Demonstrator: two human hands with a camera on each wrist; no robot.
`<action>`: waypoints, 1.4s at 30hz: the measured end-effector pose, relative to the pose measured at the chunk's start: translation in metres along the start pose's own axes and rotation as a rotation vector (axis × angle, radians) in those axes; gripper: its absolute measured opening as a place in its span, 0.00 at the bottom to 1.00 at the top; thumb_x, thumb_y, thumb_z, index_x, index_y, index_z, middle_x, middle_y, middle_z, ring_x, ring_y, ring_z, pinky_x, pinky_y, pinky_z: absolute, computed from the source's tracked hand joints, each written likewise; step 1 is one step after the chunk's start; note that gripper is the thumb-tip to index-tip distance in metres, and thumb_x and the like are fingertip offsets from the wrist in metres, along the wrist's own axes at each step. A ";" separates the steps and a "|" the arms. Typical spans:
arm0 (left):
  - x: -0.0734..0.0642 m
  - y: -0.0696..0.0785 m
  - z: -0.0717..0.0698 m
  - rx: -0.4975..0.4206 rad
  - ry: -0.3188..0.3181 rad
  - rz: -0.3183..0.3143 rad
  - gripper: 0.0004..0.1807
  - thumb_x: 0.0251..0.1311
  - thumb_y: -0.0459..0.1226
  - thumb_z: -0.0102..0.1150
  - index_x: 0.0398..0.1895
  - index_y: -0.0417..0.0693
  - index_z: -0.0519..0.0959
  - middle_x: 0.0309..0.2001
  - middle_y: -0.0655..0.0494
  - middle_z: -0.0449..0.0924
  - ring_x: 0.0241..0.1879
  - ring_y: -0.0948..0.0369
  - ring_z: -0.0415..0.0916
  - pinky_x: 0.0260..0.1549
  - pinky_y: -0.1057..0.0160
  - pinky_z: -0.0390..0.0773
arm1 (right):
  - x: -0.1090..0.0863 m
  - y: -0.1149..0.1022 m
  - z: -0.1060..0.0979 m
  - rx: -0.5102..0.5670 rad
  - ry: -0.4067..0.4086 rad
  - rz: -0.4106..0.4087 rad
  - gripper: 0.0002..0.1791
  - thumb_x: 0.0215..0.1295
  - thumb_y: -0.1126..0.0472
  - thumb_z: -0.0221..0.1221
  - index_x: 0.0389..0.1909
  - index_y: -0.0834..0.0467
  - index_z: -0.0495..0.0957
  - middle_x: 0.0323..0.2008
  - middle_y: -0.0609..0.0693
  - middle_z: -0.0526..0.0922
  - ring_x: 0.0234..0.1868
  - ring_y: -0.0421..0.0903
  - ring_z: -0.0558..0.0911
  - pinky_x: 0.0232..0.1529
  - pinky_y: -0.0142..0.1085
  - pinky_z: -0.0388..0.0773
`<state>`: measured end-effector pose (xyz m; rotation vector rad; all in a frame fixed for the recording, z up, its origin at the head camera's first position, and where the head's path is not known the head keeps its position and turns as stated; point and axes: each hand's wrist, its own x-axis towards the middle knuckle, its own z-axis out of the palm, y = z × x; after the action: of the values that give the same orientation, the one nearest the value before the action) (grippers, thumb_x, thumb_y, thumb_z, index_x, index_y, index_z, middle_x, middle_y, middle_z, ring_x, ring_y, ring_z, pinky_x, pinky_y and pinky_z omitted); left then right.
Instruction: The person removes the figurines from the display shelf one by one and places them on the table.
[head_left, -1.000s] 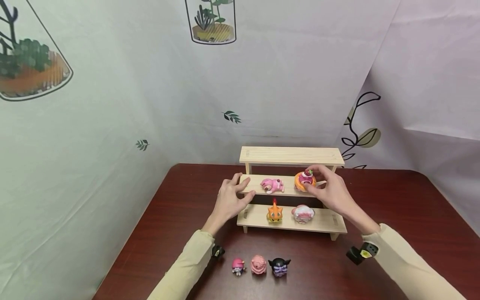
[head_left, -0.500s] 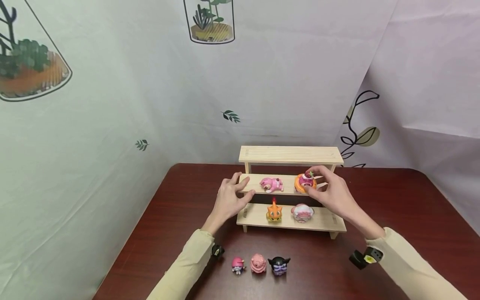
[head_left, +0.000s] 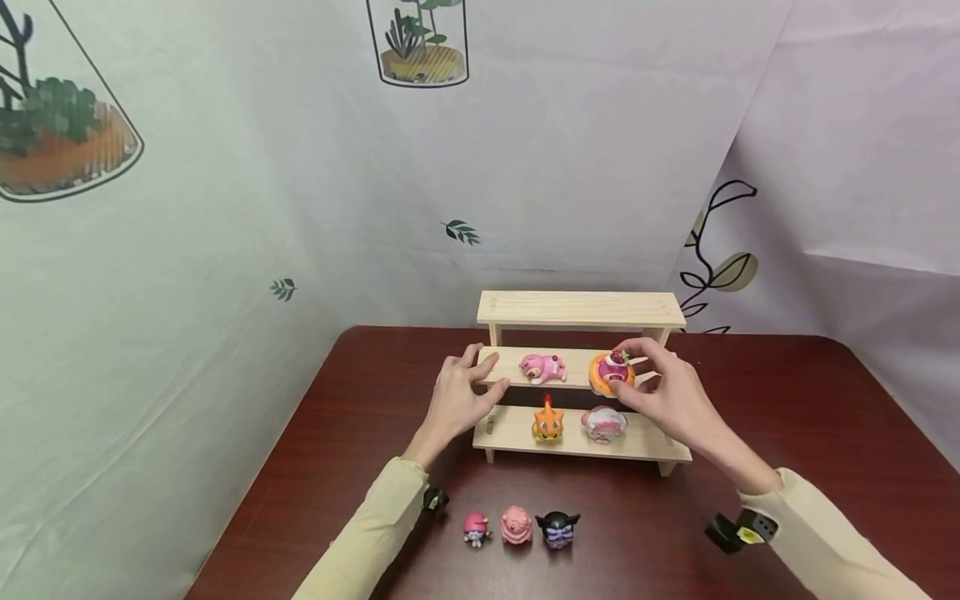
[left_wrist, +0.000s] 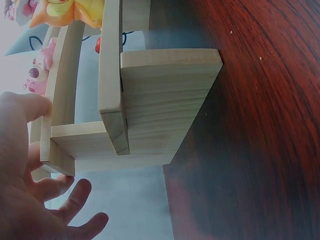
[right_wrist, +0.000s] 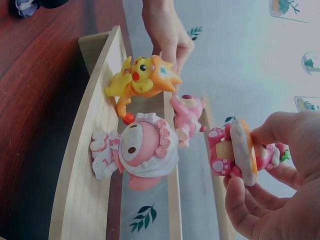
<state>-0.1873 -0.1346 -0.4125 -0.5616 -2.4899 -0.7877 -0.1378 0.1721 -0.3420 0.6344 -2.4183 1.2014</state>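
Note:
A three-tier wooden display stand [head_left: 581, 307] faces me. My left hand [head_left: 459, 396] grips the left end of its middle board, thumb and fingers on either side of the wood, as the left wrist view shows. My right hand [head_left: 671, 392] pinches a pink bear figurine with an orange-and-white ring [right_wrist: 242, 152] around it, held tilted at the front of the middle board's right part. Left of it, a pink bear figurine [head_left: 543, 368] lies on the same board. On the bottom board stand an orange-and-yellow figurine [head_left: 548, 423] and a pink figurine with a white bonnet [right_wrist: 145, 150].
In front of the stand, a row on the dark red table [head_left: 622, 533] holds a small pink-capped figurine [head_left: 476, 530], a pink round figurine [head_left: 516, 526] and a black-and-purple figurine [head_left: 558, 530]. A pale printed cloth [head_left: 360, 183] hangs behind the table.
My right hand has come slightly toward me and down with the ringed bear figurine, which now tips more and overlaps the middle board's front edge. My left hand keeps its place.

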 end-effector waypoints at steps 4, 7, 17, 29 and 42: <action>0.000 0.000 0.000 -0.002 -0.004 -0.006 0.27 0.58 0.49 0.65 0.57 0.44 0.84 0.60 0.41 0.76 0.50 0.39 0.73 0.42 0.41 0.75 | -0.004 -0.002 -0.001 0.000 0.005 -0.008 0.21 0.54 0.71 0.70 0.49 0.61 0.78 0.43 0.55 0.83 0.36 0.49 0.82 0.33 0.37 0.81; 0.000 0.000 0.001 -0.004 -0.001 -0.005 0.27 0.58 0.49 0.65 0.57 0.44 0.84 0.60 0.41 0.76 0.50 0.39 0.73 0.42 0.41 0.75 | -0.007 -0.004 -0.002 0.001 0.003 -0.011 0.22 0.53 0.71 0.71 0.50 0.61 0.78 0.43 0.55 0.83 0.36 0.49 0.83 0.32 0.36 0.81; 0.000 0.001 0.000 -0.003 0.023 0.026 0.26 0.57 0.48 0.66 0.55 0.43 0.85 0.59 0.40 0.77 0.48 0.39 0.74 0.40 0.41 0.76 | -0.018 -0.009 -0.004 0.009 0.015 -0.013 0.24 0.50 0.73 0.72 0.48 0.59 0.78 0.41 0.53 0.82 0.31 0.43 0.80 0.31 0.29 0.78; 0.000 -0.001 0.001 -0.006 0.015 0.015 0.26 0.57 0.49 0.66 0.55 0.43 0.84 0.60 0.40 0.76 0.48 0.39 0.74 0.41 0.41 0.75 | -0.031 -0.014 -0.007 0.010 0.016 -0.015 0.23 0.49 0.73 0.73 0.46 0.58 0.78 0.38 0.51 0.82 0.25 0.41 0.78 0.27 0.31 0.75; 0.000 -0.001 0.001 -0.003 0.019 0.021 0.26 0.57 0.48 0.66 0.56 0.43 0.84 0.60 0.40 0.76 0.47 0.39 0.74 0.41 0.41 0.75 | -0.047 -0.016 -0.004 0.045 0.044 -0.061 0.25 0.46 0.74 0.74 0.46 0.56 0.79 0.37 0.45 0.82 0.32 0.39 0.80 0.28 0.28 0.75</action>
<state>-0.1882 -0.1350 -0.4141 -0.5775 -2.4624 -0.7850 -0.0892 0.1774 -0.3531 0.6827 -2.3244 1.2358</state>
